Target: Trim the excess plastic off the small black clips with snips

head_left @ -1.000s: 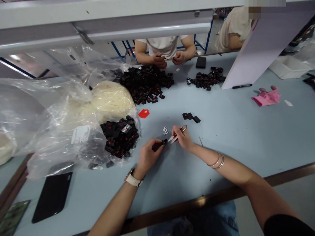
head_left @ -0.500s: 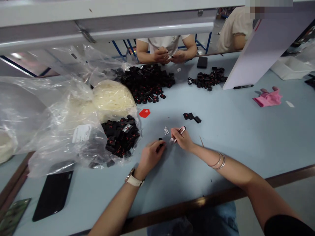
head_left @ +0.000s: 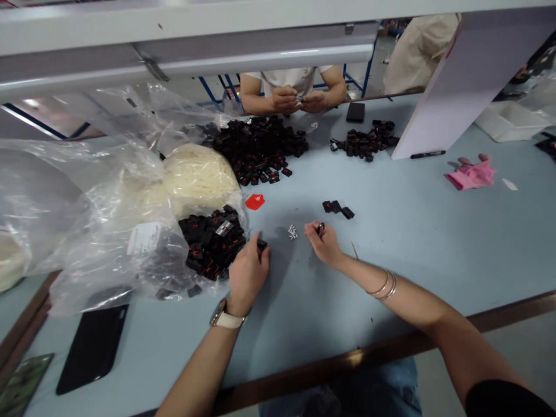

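Left hand (head_left: 248, 272) pinches black part (head_left: 262, 245) near pile (head_left: 207, 236) | right hand (head_left: 322, 241) curls round snips (head_left: 320, 229), blades hidden | slack pinch could lose it among lookalikes; right-hand nudge could scatter white bits (head_left: 292, 232)

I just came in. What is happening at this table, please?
The person's left hand holds a small black piece beside a heap of black pieces. The right hand grips a small tool, mostly hidden. White bits lie between the hands; three black pieces lie beyond. Across the table, a co-worker's hands are close together.
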Action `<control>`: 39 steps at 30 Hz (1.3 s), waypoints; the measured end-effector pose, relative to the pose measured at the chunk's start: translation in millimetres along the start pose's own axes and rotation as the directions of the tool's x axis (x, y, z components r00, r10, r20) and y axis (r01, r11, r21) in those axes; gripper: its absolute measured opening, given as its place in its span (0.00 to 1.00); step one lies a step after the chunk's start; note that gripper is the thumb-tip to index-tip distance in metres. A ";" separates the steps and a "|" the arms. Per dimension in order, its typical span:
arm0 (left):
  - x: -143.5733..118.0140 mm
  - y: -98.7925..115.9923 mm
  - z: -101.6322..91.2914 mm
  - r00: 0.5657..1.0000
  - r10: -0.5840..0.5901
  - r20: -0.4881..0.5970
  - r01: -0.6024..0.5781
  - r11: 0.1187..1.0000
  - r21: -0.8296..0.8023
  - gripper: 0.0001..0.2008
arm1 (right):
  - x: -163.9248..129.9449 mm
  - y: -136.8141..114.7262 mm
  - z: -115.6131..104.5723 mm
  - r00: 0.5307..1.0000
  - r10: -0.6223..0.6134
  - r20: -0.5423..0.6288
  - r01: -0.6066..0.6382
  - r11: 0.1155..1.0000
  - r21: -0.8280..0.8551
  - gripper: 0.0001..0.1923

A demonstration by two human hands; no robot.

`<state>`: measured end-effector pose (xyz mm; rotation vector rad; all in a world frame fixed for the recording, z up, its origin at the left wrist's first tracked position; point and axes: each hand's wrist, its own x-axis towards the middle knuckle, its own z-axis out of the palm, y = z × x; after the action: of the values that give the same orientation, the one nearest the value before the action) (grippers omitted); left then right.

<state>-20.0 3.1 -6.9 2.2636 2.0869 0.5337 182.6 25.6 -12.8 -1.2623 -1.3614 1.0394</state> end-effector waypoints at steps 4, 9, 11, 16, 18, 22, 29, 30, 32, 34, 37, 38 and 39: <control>-1.3 -0.9 2.0 0.994 0.105 -0.017 -0.107 0.990 -0.089 0.19 | 13.0 -5.6 -16.1 0.984 -0.165 -0.073 0.126 0.918 -0.376 0.15; -3.8 1.2 5.6 0.966 0.247 0.075 -0.237 0.963 -0.126 0.14 | 23.5 -15.7 -30.0 0.999 -0.020 0.025 0.032 0.627 -0.778 0.24; -3.3 2.9 3.3 0.970 0.208 0.123 -0.201 0.978 -0.063 0.15 | 24.7 -18.4 -31.2 0.997 0.075 0.006 -0.033 0.496 -0.868 0.26; -0.1 7.3 -6.3 0.978 0.005 0.207 -0.029 0.993 0.111 0.18 | 23.8 -19.9 -31.6 0.990 0.125 0.058 0.006 0.380 -0.925 0.24; 0.6 8.8 -8.5 0.977 -0.030 0.211 0.001 0.991 0.133 0.19 | 22.5 -18.4 -31.1 0.989 0.110 0.095 0.043 0.400 -0.916 0.22; 0.4 10.4 -10.0 0.974 -0.034 0.222 0.005 0.992 0.129 0.19 | 19.7 -14.9 -28.2 0.989 0.084 0.123 0.071 0.457 -0.886 0.20; -1.9 6.2 -2.0 0.991 0.038 0.127 -0.038 0.999 -0.003 0.17 | 21.9 -10.9 -27.3 0.995 0.085 0.045 -0.009 0.552 -0.834 0.19; -2.4 5.1 0.2 0.993 0.057 0.104 -0.052 0.997 -0.053 0.16 | 22.5 -10.2 -27.7 0.995 0.083 0.049 -0.008 0.578 -0.816 0.18; -3.1 3.4 4.0 0.993 0.102 0.066 -0.089 0.981 -0.173 0.14 | 22.5 -9.2 -28.0 0.996 0.046 0.074 0.027 0.648 -0.761 0.15; -3.5 2.6 6.0 0.989 0.142 0.045 -0.123 0.949 -0.290 0.13 | 20.2 -8.9 -26.3 0.994 -0.030 0.108 0.096 0.729 -0.678 0.13; -3.7 3.8 4.7 0.979 0.198 0.039 -0.162 0.889 -0.428 0.13 | 11.0 -9.8 -19.0 0.976 -0.150 0.158 0.211 0.834 -0.510 0.09; -4.0 4.8 3.6 0.974 0.219 0.049 -0.172 0.868 -0.467 0.13 | 6.6 -10.4 -15.6 0.969 -0.174 0.174 0.235 0.865 -0.444 0.08; -4.3 6.0 2.2 0.967 0.245 0.067 -0.180 0.847 -0.501 0.13 | 1.8 -10.9 -12.0 0.964 -0.189 0.186 0.248 0.892 -0.378 0.07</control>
<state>-13.9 -1.2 -8.6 2.1545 1.4313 0.7970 192.6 26.0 0.1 -1.3013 -1.8517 0.7258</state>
